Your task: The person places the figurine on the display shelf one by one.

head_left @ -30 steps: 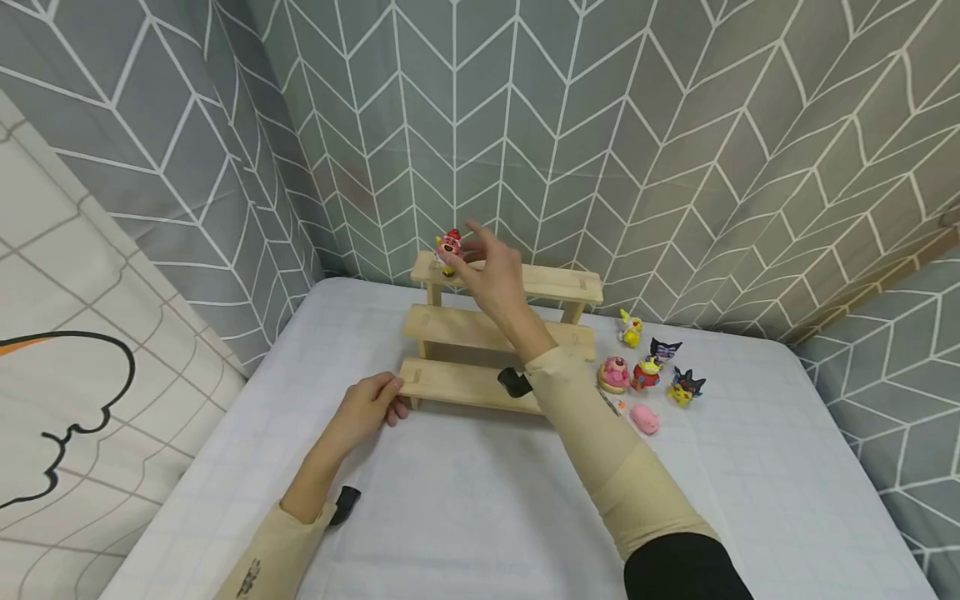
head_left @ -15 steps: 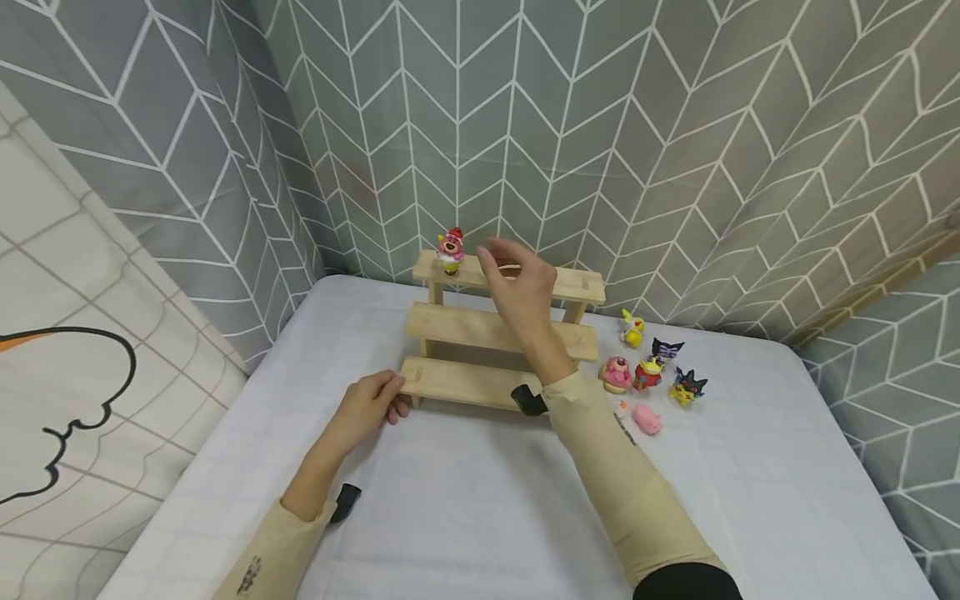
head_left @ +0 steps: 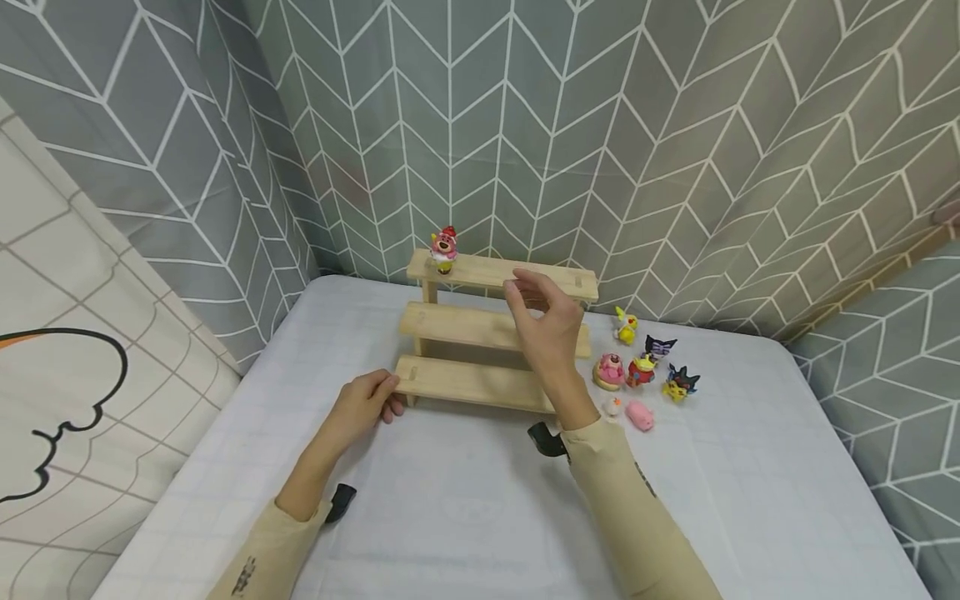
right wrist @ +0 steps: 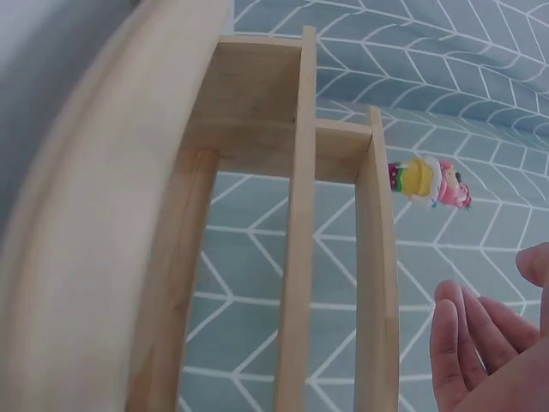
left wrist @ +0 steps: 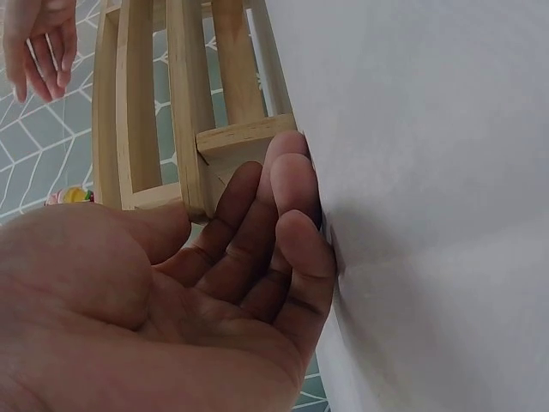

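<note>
A three-tier wooden display stand stands on the white-covered table. On the left end of its top tier a pink bear figurine with a red hat stands upright; it shows sideways in the right wrist view. My left hand grips the left end of the lowest plank, its thumb on top and its fingers curled below. In front of the middle tier's right part hovers my right hand, holding nothing, its fingers loosely bent and apart from the thumb.
Right of the stand sit several small figurines: a yellow one, a pink bear, a red-and-yellow one, a purple-black one, a yellow-black one, a pink pig and a small white one. Patterned curtain hangs behind.
The right hand has let go of the bear figurine on the top tier and drawn back right and toward the body. The left hand stays on the stand.
</note>
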Demonstrator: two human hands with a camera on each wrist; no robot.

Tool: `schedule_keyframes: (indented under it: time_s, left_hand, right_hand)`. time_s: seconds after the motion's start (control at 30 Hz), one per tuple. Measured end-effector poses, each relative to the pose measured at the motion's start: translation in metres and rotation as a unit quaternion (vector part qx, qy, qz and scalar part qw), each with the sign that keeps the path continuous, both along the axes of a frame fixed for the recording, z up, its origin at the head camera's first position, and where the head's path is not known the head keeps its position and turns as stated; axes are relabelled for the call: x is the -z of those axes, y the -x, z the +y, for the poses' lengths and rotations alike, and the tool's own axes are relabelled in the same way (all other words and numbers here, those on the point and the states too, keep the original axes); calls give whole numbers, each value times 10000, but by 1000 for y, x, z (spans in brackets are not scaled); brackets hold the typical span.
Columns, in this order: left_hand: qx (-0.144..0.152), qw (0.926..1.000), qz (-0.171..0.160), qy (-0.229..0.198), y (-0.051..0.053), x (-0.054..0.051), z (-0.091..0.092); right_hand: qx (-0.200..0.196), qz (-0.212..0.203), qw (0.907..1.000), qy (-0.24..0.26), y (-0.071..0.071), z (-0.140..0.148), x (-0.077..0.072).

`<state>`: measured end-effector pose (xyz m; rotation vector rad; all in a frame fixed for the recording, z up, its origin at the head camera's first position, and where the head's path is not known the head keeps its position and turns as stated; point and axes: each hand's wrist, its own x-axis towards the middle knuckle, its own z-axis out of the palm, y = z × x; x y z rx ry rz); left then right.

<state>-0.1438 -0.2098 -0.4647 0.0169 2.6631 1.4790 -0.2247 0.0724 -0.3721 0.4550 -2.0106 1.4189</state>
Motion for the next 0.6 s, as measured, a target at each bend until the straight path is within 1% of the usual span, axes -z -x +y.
schedule_keyframes:
  time_s: [0.07,0.17,0.3,0.37,0.43,0.53,0.6]
  left_hand:
    - [4,10000,13,16,0,0,-1]
    - [-7,10000,-2,-11,-1,1,-1]
    - [7,10000,5,-68,-1,1,0]
    - [22,10000,7,-89,0,0,0]
    - [10,10000,11,-96,1,0,-1]
    - [-1,10000,-19,-83,1,0,-1]
    - [17,10000,-37,-74,0,2,-2]
  right_hand:
    - [58,80,10000,12,-4,6,4]
    - [120,95,9999,9,-10,18,10]
    - [212,-89,9997,45,-20,40,19]
    - [257,-137,9995,110,-30,49,17]
    - [348,-197,9991,139,-36,60,21]
    - [524,-158,9985,-67,-43,78,29]
    - [630,-155,9976,-233,-43,94,40]
